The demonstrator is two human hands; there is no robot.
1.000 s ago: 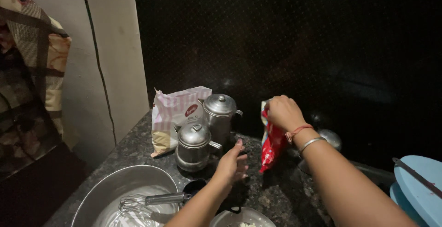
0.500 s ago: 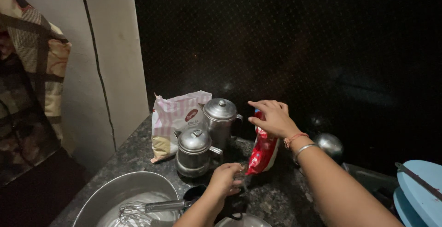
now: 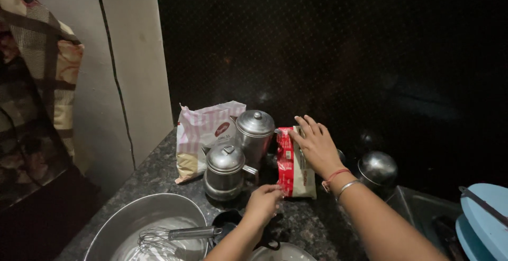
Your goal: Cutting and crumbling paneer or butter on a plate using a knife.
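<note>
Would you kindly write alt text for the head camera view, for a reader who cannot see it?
A person's right hand rests on an upright red and white packet on a dark granite counter, while the left hand touches its lower edge. Two lidded steel pots stand beside it, and a whisk lies in a steel bowl.

The steel bowl (image 3: 143, 213) is cut off by the bottom edge. The blue lid (image 3: 484, 224) is cropped at right. The red packet (image 3: 295, 170) is partly covered by the right hand (image 3: 317, 144). Left hand (image 3: 263, 204) fingertips cannot be made out.
</note>
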